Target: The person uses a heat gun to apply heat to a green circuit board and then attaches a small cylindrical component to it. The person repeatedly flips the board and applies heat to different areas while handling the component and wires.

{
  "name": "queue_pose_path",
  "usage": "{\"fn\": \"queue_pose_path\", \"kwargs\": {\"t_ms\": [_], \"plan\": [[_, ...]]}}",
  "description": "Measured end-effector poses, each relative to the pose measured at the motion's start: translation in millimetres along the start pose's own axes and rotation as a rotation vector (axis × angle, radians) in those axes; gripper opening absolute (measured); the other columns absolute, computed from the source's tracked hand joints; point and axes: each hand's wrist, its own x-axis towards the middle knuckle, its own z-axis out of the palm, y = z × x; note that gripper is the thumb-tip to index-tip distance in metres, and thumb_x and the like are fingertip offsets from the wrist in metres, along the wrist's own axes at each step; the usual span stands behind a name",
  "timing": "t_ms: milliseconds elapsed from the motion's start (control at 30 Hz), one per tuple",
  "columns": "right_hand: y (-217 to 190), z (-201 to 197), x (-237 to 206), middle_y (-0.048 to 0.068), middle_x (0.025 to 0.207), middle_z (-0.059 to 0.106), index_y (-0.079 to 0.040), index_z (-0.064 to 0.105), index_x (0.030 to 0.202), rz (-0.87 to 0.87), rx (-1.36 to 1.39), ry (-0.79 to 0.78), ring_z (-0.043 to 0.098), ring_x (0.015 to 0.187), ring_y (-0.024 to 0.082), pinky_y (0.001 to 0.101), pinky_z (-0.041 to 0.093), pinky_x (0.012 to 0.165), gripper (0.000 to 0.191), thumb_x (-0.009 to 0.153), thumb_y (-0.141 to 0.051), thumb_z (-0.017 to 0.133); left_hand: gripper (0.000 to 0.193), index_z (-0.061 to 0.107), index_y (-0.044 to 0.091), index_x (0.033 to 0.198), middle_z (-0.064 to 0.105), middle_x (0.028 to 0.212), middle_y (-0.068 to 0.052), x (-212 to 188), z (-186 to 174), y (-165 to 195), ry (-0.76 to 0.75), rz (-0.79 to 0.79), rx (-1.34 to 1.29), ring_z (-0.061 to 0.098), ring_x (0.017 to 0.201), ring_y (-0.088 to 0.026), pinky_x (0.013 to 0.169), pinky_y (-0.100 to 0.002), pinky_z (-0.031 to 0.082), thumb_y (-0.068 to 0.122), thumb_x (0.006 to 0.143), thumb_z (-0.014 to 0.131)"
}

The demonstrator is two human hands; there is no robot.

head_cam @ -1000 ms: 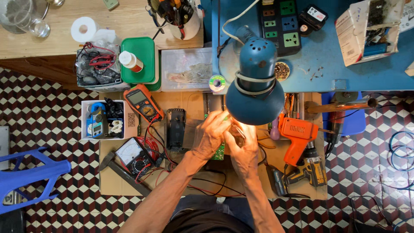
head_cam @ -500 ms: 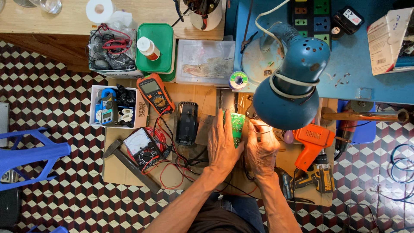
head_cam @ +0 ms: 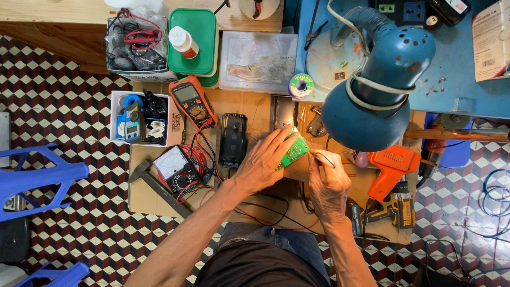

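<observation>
We note the lamp [head_cam: 380, 79]: painted metal, blue, semi-gloss, chipped and worn in spots. The board [head_cam: 292, 151] in the left hand [head_cam: 263, 162] looks like green laminate, faintly glossy. The right hand [head_cam: 328, 186] holds a thin tool [head_cam: 322, 157], probably metal; glare blurs it. The work surface [head_cam: 146, 194] reads as matt brown cardboard, creased. The meter [head_cam: 193, 102] has an orange rubbery shell, matt. The drill [head_cam: 392, 169] is orange plastic, smooth. The tub [head_cam: 258, 61] is clear plastic, scuffed and cloudy. The bench [head_cam: 58, 11] is bare wood, matt. The floor [head_cam: 69, 69] is tile, low sheen. The jeans [head_cam: 276, 239] are blue denim.
</observation>
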Motion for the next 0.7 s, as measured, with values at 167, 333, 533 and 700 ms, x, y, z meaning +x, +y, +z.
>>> {"fn": "queue_pose_path", "kwargs": {"t_ms": [167, 333, 533, 700], "plan": [[-5, -4, 5, 0.015, 0.103, 0.071, 0.002, 0.071, 0.107, -0.019, 0.004, -0.062, 0.072, 0.092, 0.026, 0.0328, 0.057, 0.082, 0.013, 0.094, 0.003, 0.071, 0.095, 0.033, 0.009, 0.158, 0.029, 0.166, -0.013, 0, -1, -4, -0.005, 0.011, -0.006, 0.037, 0.149, -0.035, 0.114, -0.050, 0.041, 0.001, 0.071, 0.071], [2, -1, 1, 0.014, 0.101, 0.072, 0.002, 0.069, 0.104, 0.026, 0.005, -0.040, 0.074, 0.092, 0.025, 0.0319, 0.059, 0.082, 0.009, 0.096, 0.002, 0.072, 0.095, 0.033, 0.012, 0.157, 0.028, 0.166, -0.011, 0, 3, -6, -0.027, -0.034, -0.013, 0.035, 0.149, -0.035, 0.111, -0.057, 0.041, 0.001, 0.071, 0.071], [7, 12, -7, 0.014, 0.096, 0.072, 0.001, 0.070, 0.100, 0.012, -0.027, 0.039, 0.074, 0.084, 0.023, 0.0315, 0.058, 0.075, 0.007, 0.096, 0.001, 0.076, 0.089, 0.035, 0.014, 0.157, 0.028, 0.166, -0.009, -3, 4, -7, -0.010, -0.047, -0.005, 0.036, 0.150, -0.034, 0.112, -0.058, 0.041, 0.010, 0.078, 0.076], [8, 16, -8, 0.013, 0.092, 0.071, 0.001, 0.068, 0.096, 0.011, -0.055, 0.087, 0.072, 0.080, 0.022, 0.0316, 0.056, 0.073, 0.011, 0.096, -0.001, 0.079, 0.087, 0.035, 0.014, 0.156, 0.029, 0.166, -0.009, -3, 7, -7, 0.037, -0.039, -0.023, 0.035, 0.150, -0.034, 0.113, -0.058, 0.041, 0.021, 0.083, 0.080]]}}
